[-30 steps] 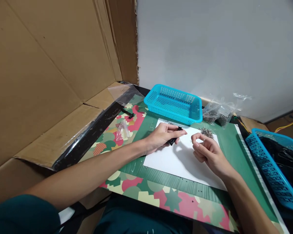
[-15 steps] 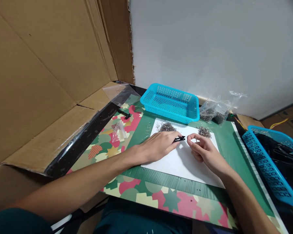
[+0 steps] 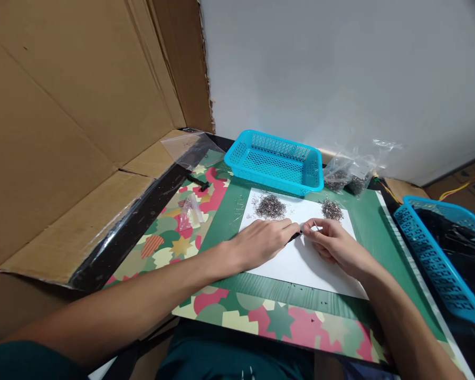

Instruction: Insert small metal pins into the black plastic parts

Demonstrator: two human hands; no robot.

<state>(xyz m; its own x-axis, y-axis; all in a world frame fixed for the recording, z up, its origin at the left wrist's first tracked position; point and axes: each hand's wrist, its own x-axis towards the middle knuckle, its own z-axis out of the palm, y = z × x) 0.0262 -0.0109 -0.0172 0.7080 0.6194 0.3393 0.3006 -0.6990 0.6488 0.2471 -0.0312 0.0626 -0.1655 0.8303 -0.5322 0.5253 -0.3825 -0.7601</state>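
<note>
My left hand (image 3: 263, 244) is closed around a small black plastic part (image 3: 294, 237), whose end pokes out toward the right. Facing it, my right hand (image 3: 332, 244) pinches a thin metal pin (image 3: 315, 225) between thumb and fingertips. The fingertips of both hands meet at the tip of the black part, above a white sheet of paper (image 3: 296, 269). Beyond my left hand lies a pile of small metal pins (image 3: 271, 207). A second pile of tiny metal pieces (image 3: 332, 210) lies behind my right hand.
A blue basket (image 3: 275, 182) stands behind the paper. Plastic bags of metal pieces (image 3: 346, 179) sit at the back right. Another blue basket (image 3: 431, 258) with black parts is at the right edge. A black part (image 3: 198, 182) and a small bag (image 3: 190, 212) lie left; cardboard (image 3: 79, 221) borders the table.
My hands have come together, closing the gap between the black part and my right fingertips. The black part is turned and more covered by my left fingers.
</note>
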